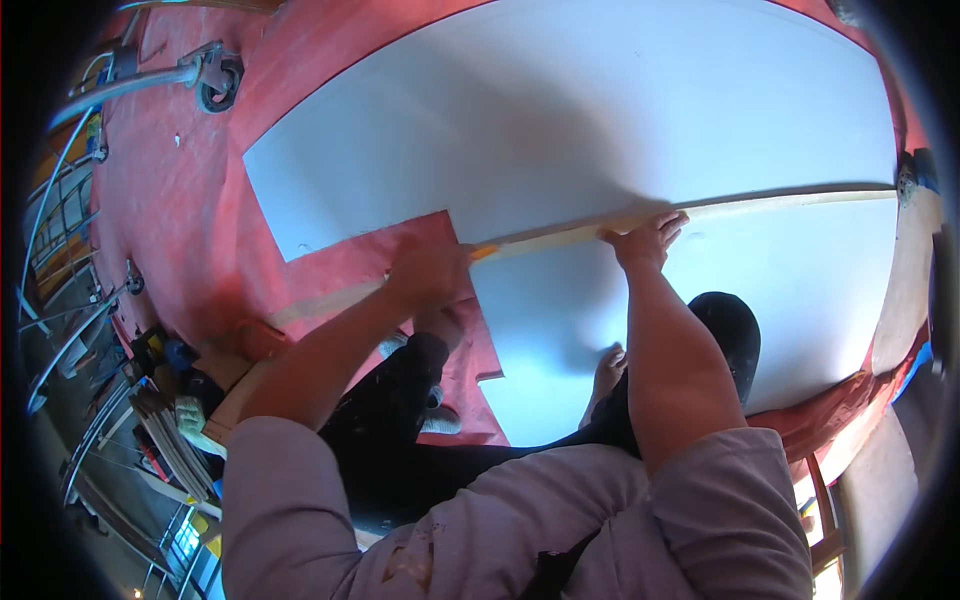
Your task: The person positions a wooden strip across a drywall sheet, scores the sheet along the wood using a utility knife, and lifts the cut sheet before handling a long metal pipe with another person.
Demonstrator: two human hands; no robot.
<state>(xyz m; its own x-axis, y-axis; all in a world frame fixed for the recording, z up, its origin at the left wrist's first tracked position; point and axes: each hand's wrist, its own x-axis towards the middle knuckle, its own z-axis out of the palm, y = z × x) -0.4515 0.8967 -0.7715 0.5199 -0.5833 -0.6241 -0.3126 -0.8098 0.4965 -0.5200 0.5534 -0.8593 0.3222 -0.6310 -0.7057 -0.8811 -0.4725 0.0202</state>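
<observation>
A large pale board (420, 130) lies flat with a rectangular notch at its lower left. Across it runs a long, straight wooden strip (780, 203). My right hand (645, 238) bears down on the strip about midway, thumb on the near side and fingers bent over the top. Closed in a fist, my left hand (428, 272) is at the strip's left end, beside the notch corner. A thin orange tool (484, 252) pokes out of that fist along the strip; its exact kind is hidden by the fingers.
Red sheeting (170, 200) covers the floor under the board. Metal frame legs with a caster (218, 82) stand at upper left. Stacked strips (172, 440) and a pale glove (190, 418) lie at lower left. My bare foot (607, 372) rests on the board.
</observation>
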